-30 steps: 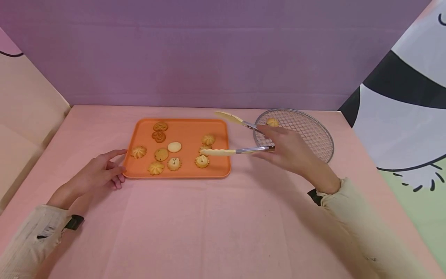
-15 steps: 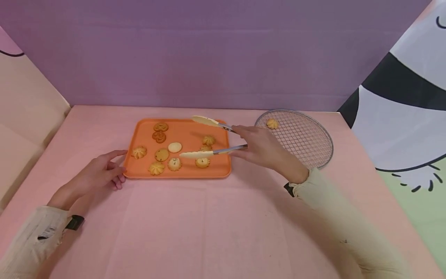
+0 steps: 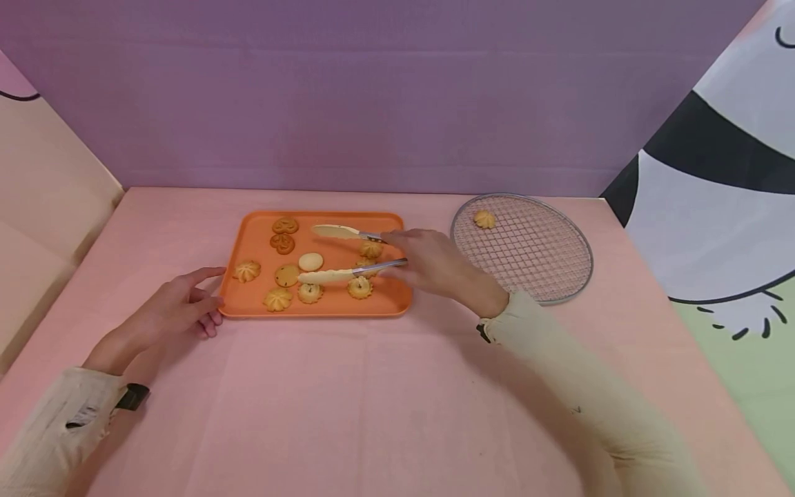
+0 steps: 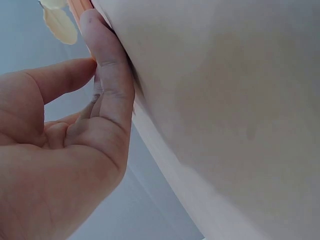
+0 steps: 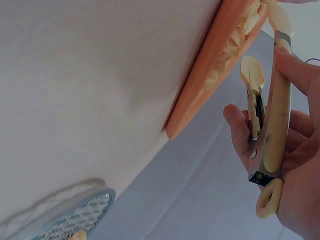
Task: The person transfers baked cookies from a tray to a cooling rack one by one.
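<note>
My left hand (image 3: 177, 308) holds the left rim of an orange tray (image 3: 323, 307) near its front corner; the left wrist view shows the thumb (image 4: 70, 79) against the edge. Tongs (image 5: 280, 105) with cream-coloured tips are in my right hand (image 3: 435, 266). Their arms stand spread apart above the tray, with no cookie between them. Below the tips lie a pale round cookie (image 3: 310, 261), a speckled round cookie (image 3: 287, 276) and a fluted cookie (image 3: 310, 294). On the tray's right side, the tongs partly cover a shell-shaped cookie (image 3: 371, 249).
A round wire rack (image 3: 528, 241) stands at the right, bearing one shell-shaped cookie (image 3: 484, 219). Two pretzel-shaped cookies, one of them the upper pretzel cookie (image 3: 286, 226), lie at the tray's back left. Pink cloth (image 3: 373, 400) covers the table, and a purple backdrop rises behind.
My right hand has moved left from beside the rack, bringing the spread tongs over the middle of the tray. The left hand and the cookies have stayed in place.
</note>
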Demonstrator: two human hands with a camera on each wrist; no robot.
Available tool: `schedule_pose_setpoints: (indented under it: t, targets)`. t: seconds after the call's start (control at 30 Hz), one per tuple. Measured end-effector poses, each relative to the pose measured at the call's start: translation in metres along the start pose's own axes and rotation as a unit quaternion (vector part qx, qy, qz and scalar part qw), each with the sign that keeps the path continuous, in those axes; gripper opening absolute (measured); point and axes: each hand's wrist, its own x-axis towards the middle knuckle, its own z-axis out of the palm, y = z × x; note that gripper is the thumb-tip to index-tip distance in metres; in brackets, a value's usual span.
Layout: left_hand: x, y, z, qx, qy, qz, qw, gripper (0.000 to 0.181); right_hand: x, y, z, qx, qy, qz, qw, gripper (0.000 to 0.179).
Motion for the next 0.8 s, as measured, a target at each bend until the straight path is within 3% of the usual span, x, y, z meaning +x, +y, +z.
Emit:
schedule_pose_setpoints:
  t: [0.37, 0.8]
  targets:
    - [-0.0012, 0.0023, -0.0002, -0.008, 0.0, 0.002, 1.0, 0.065, 0.0013, 0.0005, 0.004, 0.013, -0.005, -0.008, 0.9999, 0.047]
    - [0.0007, -0.0012, -0.0005, -0.014, -0.002, -0.005, 0.9999, 0.066, -0.0002, 0.004, 0.0069, 0.052, -0.013, 0.013, 0.9985, 0.053]
